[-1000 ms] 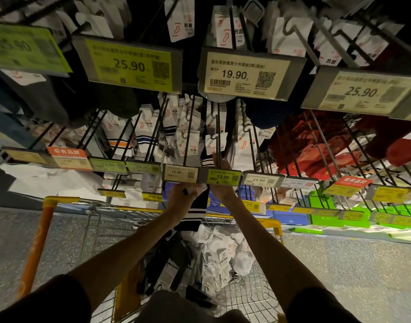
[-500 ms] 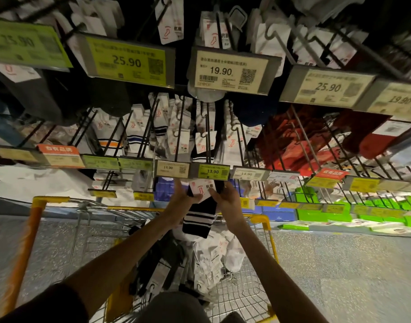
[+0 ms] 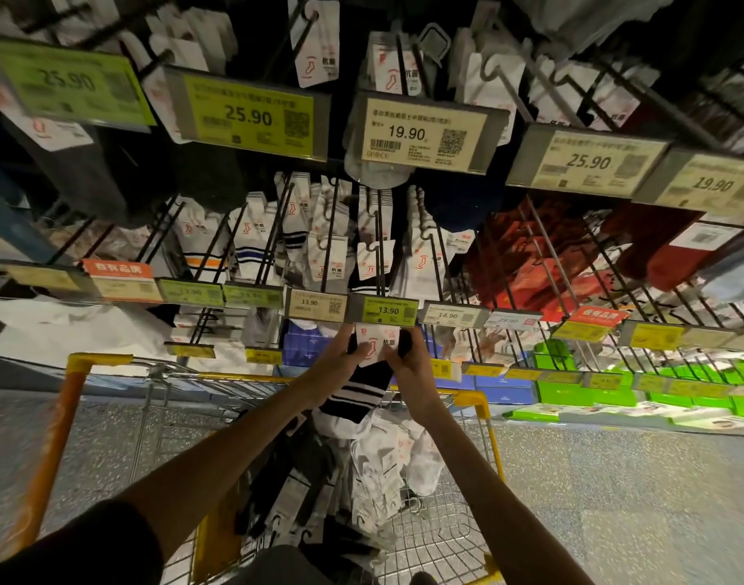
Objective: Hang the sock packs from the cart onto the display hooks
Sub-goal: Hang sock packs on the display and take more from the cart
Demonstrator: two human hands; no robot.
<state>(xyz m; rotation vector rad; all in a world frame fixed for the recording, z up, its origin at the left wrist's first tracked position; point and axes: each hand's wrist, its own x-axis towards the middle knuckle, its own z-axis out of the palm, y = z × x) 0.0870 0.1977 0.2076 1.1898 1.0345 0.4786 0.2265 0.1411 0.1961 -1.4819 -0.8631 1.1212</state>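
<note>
Hands together: left hand (image 3: 338,363) and right hand (image 3: 408,365) pinch one black striped sock pack (image 3: 372,375) by its card, just under the 13.90 tag (image 3: 389,311), above the cart (image 3: 484,405); hooks (image 3: 378,242) crowd overhead.

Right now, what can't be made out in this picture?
Head view only.
Top of the sock pack: hidden behind the 13.90 price tag.
Fingers of left hand and right hand: partly behind the pack.
Small print on far-left price tag: blurred.
Near end of the cart: cut off by the bottom edge.
</note>
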